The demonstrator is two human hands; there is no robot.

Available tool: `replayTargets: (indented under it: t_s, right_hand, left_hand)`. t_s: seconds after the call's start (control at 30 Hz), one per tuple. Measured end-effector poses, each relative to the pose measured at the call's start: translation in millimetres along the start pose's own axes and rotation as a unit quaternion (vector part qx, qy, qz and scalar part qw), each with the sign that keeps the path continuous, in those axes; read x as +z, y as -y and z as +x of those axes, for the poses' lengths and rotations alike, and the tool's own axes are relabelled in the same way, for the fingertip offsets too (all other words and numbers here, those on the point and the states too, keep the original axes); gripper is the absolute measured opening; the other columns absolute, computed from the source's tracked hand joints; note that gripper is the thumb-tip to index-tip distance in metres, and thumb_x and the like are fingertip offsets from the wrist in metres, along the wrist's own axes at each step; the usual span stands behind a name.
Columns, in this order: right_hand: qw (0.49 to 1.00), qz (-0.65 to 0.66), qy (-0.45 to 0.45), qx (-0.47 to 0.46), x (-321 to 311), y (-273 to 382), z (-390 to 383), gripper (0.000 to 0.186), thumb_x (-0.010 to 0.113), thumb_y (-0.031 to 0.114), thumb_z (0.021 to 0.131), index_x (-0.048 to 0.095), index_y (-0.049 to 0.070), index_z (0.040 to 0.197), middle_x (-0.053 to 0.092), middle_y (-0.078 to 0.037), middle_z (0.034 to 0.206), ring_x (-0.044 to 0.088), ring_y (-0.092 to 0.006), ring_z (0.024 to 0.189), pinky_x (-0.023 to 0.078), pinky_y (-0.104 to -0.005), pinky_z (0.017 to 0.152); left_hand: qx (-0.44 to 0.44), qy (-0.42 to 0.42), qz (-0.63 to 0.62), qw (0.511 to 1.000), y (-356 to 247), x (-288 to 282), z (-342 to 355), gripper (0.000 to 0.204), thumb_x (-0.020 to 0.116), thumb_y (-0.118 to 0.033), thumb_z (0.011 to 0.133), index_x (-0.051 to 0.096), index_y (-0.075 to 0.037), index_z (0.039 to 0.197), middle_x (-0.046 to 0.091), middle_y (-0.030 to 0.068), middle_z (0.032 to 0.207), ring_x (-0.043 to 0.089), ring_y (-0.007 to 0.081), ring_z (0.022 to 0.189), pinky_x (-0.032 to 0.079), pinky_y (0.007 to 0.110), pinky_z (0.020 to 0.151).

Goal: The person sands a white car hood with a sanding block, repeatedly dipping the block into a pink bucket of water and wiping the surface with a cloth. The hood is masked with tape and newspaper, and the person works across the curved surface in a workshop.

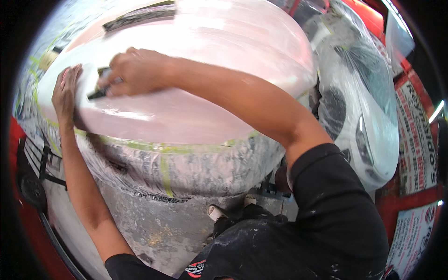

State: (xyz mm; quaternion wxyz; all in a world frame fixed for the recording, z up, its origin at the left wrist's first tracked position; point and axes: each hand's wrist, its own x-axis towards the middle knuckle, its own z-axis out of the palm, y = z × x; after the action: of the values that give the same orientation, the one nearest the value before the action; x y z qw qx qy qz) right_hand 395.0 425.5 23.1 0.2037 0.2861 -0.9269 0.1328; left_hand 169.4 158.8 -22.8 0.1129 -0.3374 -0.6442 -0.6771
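Note:
A large curved car panel (pixel 210 51), coated pale pink and white, stretches across the upper middle. My right hand (pixel 135 72) is closed around a dark sanding block (pixel 98 94), which rests against the panel's left part; motion blurs its outline. Beside it, my left hand (pixel 66 93) lies on the panel's left edge with its fingers extended and nothing in its grip. Green masking tape (pixel 186 148) borders the panel. Below the tape hangs crinkled, dusty masking sheet (pixel 205 170).
A dark mottled strip (pixel 140 16) lies at the panel's far side. To the right stands a plastic-wrapped white car part (pixel 368 135). Printed signs (pixel 415 140) hang on the red wall beyond. Grey concrete floor (pixel 158 224) shows underneath, with a dark metal frame (pixel 44 161) at left.

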Motion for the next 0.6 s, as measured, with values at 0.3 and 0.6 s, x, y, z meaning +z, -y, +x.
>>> replayTargets:
  t_s: [0.3, 0.6]
  right_hand:
    - [0.992, -0.043, -0.087, 0.079, -76.0, 43.8, -301.4, 0.047, 0.080, 0.023, 0.083, 0.072, 0.013, 0.129, 0.054, -0.024, 0.144, 0.059, -0.0398, 0.125, 0.048, -0.0475, 0.106]
    - [0.948, 0.048, -0.204, 0.238, -120.4, 26.1, -477.1, 0.048, 0.063, 0.000, 0.084, 0.066, -0.006, 0.131, 0.056, -0.026, 0.145, 0.054, -0.0377, 0.136, 0.040, -0.0442, 0.114]
  left_hand:
    - [0.340, 0.131, 0.588, 0.722, -27.6, 36.7, -0.5, 0.031, 0.058, -0.032, 0.104, 0.073, -0.006, 0.114, 0.075, 0.0105, 0.105, 0.071, 0.0270, 0.094, 0.056, 0.035, 0.085]
    - [0.075, 0.113, 0.511, 0.849, -138.8, 332.3, -157.1, 0.037, 0.061, -0.038, 0.100, 0.071, -0.010, 0.120, 0.075, 0.0140, 0.115, 0.073, 0.0289, 0.103, 0.059, 0.040, 0.092]
